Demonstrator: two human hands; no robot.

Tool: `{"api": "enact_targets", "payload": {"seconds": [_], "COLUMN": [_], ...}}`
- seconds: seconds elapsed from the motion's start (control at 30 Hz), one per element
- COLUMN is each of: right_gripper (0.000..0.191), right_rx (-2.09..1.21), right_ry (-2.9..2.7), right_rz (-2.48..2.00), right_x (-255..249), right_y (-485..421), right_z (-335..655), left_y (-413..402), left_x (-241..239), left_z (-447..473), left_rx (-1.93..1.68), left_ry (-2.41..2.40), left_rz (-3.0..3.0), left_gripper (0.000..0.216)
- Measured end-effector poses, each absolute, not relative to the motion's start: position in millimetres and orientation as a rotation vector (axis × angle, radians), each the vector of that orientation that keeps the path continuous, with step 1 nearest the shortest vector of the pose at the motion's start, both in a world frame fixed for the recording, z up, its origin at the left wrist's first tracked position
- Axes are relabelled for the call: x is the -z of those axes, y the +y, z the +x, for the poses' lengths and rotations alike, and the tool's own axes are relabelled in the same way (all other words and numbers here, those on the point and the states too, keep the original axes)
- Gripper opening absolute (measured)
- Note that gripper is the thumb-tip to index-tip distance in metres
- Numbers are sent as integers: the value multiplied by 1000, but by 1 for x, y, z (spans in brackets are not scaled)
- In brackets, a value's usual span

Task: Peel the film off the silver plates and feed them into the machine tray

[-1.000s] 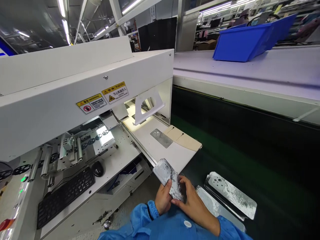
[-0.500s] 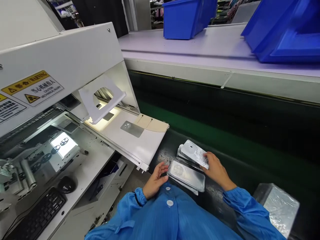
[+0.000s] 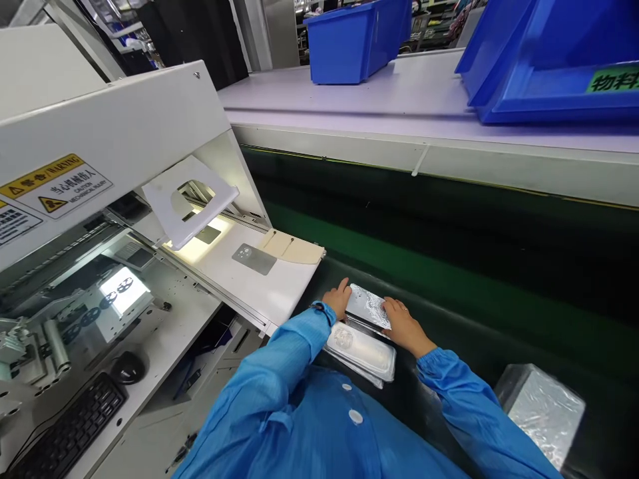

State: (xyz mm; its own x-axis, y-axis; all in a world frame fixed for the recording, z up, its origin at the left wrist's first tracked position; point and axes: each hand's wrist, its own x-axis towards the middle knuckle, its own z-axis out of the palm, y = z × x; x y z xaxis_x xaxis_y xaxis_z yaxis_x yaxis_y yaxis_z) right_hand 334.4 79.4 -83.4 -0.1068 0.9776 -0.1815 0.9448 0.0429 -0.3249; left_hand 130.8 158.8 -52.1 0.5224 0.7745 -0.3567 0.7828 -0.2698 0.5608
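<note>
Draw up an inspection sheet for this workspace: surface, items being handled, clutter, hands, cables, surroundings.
Surface: dark worktop under the pieces; white platform beside it bears a flat grey plate.
Items handled: silvery panel between the hands; nearer stack toward the body.
Clutter: shiny wrapped block at right; keyboard and mouse at left.
Hands: left hand at the panel's left end, right hand at its right; grip unclear.
Cables: thin dark cable by the keyboard.
Surroundings: white machine with warning labels; blue bins on a shelf.
</note>
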Motion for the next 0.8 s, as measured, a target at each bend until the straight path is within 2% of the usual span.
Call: {"api": "enact_targets", "payload": {"seconds": [0.1, 0.3, 0.47, 0.57, 0.63, 0.73, 0.8], "right_gripper": [51, 52, 52, 46, 38, 28, 21], "right_rx": [-564, -601, -672, -682, -739, -1019, -1296], "right_ry": [-2245, -2234, -2135, -1994, -1915, -1899, -1901], "right_rz": [-2004, -1991, -1978, -1976, -1938, -1781, -1638], "right_x": [78, 75, 74, 63, 55, 53, 65], "right_y": [79, 77, 78, 64, 43, -7, -42], "right_z": [335, 338, 343, 348, 343, 315, 280], "left_y": [175, 168, 156, 130, 100, 43, 6], "left_x": [53, 49, 27, 14, 13, 33, 56], "left_z": [148, 160, 143, 114, 87, 43, 13], "left_rx": [160, 260, 231, 99, -149, -419, -416], "left_ry": [1184, 1150, 1210, 1263, 1224, 1119, 1133], "left_rz": [2135, 2220, 2220, 2219, 2158, 1832, 1425], "left_gripper": [77, 61, 55, 37, 24, 7, 15]}}
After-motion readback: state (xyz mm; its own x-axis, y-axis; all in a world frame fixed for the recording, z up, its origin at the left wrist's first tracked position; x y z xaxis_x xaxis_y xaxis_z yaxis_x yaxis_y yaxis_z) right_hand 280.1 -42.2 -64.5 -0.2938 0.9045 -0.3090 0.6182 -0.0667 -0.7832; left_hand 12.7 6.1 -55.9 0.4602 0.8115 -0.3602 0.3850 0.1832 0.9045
